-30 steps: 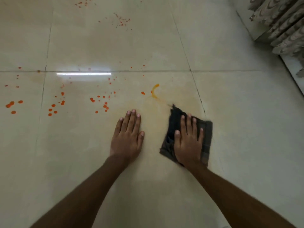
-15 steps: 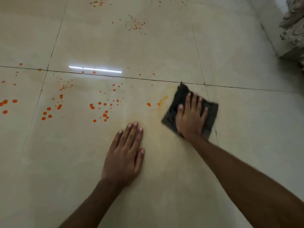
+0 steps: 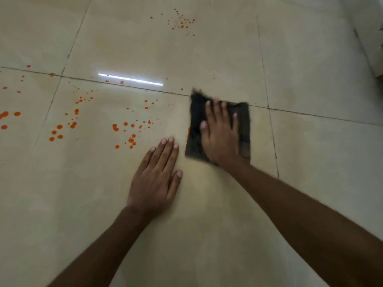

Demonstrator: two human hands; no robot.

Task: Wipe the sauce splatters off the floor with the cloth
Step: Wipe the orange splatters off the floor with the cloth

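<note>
A dark folded cloth [image 3: 243, 125] lies flat on the beige tiled floor [image 3: 207, 59], just below a grout line. My right hand [image 3: 220, 135] presses down on the cloth with fingers spread. My left hand [image 3: 157, 179] rests flat on the floor to the cloth's lower left, holding nothing. Orange sauce splatters [image 3: 126, 131] dot the tiles left of the cloth, with more drops [image 3: 62, 129] further left and a fine spray [image 3: 182, 23] at the top. A thin orange edge shows at the cloth's left side.
A bright strip of reflected light [image 3: 130, 79] lies across the grout line. A white base of furniture or wall [image 3: 371, 48] stands at the far right edge. Grout lines [image 3: 267, 79] divide the large tiles.
My right hand has pushed the cloth forward and left over the orange smear, which no longer shows. The left hand has stayed flat on the floor.
</note>
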